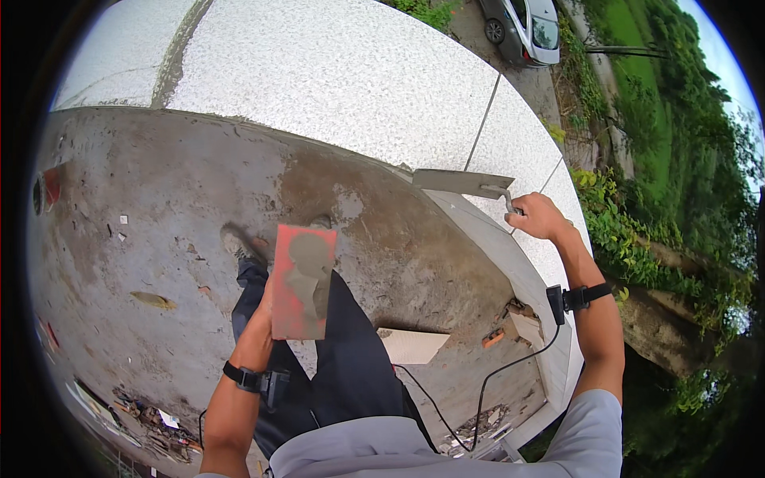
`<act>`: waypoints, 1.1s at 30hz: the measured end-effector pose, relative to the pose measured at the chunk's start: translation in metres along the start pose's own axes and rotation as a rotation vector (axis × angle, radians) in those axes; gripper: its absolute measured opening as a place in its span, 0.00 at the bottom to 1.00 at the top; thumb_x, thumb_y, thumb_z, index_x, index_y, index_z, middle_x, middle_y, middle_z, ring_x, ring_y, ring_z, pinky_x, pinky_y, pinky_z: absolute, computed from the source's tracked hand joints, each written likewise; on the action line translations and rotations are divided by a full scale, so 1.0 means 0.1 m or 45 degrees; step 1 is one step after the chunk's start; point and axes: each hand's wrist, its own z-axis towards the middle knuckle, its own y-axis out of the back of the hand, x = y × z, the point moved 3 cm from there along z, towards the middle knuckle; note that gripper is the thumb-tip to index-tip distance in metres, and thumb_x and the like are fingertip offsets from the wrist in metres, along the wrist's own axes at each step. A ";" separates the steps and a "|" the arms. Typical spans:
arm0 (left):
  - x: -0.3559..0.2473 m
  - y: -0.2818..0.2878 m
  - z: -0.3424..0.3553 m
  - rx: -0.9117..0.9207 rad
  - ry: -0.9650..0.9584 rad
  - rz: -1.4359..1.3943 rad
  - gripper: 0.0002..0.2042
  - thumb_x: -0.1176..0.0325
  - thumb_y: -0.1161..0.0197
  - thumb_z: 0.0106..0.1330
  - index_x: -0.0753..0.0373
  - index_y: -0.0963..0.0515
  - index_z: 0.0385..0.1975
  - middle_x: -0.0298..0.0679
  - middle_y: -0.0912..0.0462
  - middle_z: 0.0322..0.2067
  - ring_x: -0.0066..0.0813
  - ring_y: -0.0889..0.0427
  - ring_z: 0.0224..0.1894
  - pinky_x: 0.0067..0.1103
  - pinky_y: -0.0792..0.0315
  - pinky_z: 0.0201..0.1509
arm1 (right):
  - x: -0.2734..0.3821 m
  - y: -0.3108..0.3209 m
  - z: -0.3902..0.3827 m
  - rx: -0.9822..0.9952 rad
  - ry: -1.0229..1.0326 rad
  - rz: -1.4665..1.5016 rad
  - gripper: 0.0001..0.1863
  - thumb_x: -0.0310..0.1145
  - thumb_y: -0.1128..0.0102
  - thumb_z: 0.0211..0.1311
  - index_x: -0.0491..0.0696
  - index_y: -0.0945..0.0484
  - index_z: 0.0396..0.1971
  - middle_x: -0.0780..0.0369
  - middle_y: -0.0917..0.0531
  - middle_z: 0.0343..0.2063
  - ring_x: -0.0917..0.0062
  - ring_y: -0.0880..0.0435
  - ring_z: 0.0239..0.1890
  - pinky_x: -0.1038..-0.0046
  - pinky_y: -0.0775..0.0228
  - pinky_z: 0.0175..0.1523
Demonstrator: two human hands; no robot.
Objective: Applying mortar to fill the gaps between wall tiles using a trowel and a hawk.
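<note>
While the right hand [538, 217] held the trowel [454, 182] out to the upper right, its blade overlapped the margin of the white panel wall [335, 80], near the lower end of a dark joint [483, 119]; blade contact could not be told. Open room lay between the trowel and the red board [288, 317], well apart, over the concrete floor [191, 199]. Greenery [661, 151] stood beyond the wall's outer edge. Any lettering on the silver car [526, 30] was too small to read. Right arm: reached outward, elbow bent, fingers clenched round the trowel handle. Left arm: forearm angled up from below; left hand [264, 303] grasped the board before the dark trousers [362, 362], fingers largely hidden behind it. Grey mortar [307, 275] covered part of the board's face.
</note>
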 end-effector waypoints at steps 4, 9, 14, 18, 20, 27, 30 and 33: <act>-0.03 -0.03 -0.12 -0.115 -0.051 0.083 0.22 0.48 0.57 0.74 0.57 0.27 0.56 0.34 0.19 0.45 0.28 0.18 0.45 0.27 0.23 0.47 | -0.27 0.22 -0.14 -0.082 -0.047 0.131 0.21 0.46 0.45 0.48 0.38 0.25 0.20 0.46 0.24 0.19 0.51 0.24 0.25 0.56 0.31 0.35; -0.08 -0.14 -0.23 -0.028 -0.027 0.075 0.22 0.50 0.57 0.74 0.57 0.27 0.55 0.35 0.19 0.45 0.28 0.18 0.44 0.27 0.22 0.46 | -0.47 -0.10 -0.67 -0.185 -0.247 0.353 0.23 0.47 0.45 0.51 0.37 0.27 0.20 0.48 0.27 0.16 0.57 0.28 0.21 0.60 0.36 0.31; -0.06 0.03 -0.17 -0.102 -0.045 0.161 0.20 0.50 0.54 0.73 0.57 0.26 0.54 0.33 0.19 0.41 0.26 0.18 0.41 0.27 0.22 0.42 | 0.10 -1.26 -1.02 -0.396 -0.298 0.951 0.21 0.46 0.45 0.54 0.39 0.28 0.20 0.57 0.29 0.13 0.71 0.28 0.18 0.66 0.37 0.27; -0.08 0.22 -0.12 -0.082 0.062 0.275 0.21 0.47 0.53 0.72 0.57 0.25 0.51 0.34 0.19 0.39 0.27 0.18 0.38 0.26 0.22 0.40 | 0.93 -2.01 -1.05 -0.442 -0.435 1.557 0.20 0.44 0.48 0.61 0.42 0.26 0.19 0.62 0.24 0.16 0.81 0.26 0.19 0.74 0.37 0.25; -0.13 0.26 -0.10 -0.046 0.122 0.305 0.21 0.47 0.53 0.72 0.57 0.25 0.50 0.35 0.18 0.38 0.27 0.18 0.37 0.26 0.22 0.39 | 1.34 -2.22 -0.93 -0.486 -0.459 1.957 0.17 0.42 0.49 0.65 0.43 0.25 0.24 0.63 0.23 0.18 0.81 0.26 0.17 0.78 0.36 0.24; -0.38 0.43 -0.17 -0.162 0.256 0.462 0.21 0.47 0.53 0.72 0.57 0.25 0.49 0.34 0.18 0.38 0.26 0.17 0.36 0.25 0.21 0.38 | 2.20 -2.14 -0.22 -0.621 -0.458 2.565 0.20 0.45 0.51 0.66 0.44 0.25 0.23 0.63 0.24 0.17 0.82 0.28 0.16 0.79 0.37 0.24; -0.55 0.57 -0.28 -0.154 0.252 0.524 0.20 0.48 0.54 0.73 0.57 0.25 0.50 0.34 0.18 0.38 0.26 0.17 0.37 0.25 0.21 0.38 | 2.46 -1.73 0.15 -0.586 -0.364 2.559 0.20 0.45 0.51 0.66 0.45 0.26 0.22 0.63 0.24 0.16 0.82 0.29 0.15 0.79 0.38 0.21; -0.73 0.71 -0.40 -0.157 0.259 0.567 0.21 0.50 0.54 0.73 0.58 0.26 0.52 0.36 0.18 0.40 0.28 0.17 0.39 0.27 0.21 0.41 | 2.64 -1.19 0.55 -0.551 -0.130 2.447 0.22 0.45 0.51 0.67 0.44 0.27 0.21 0.63 0.25 0.16 0.82 0.30 0.15 0.79 0.38 0.21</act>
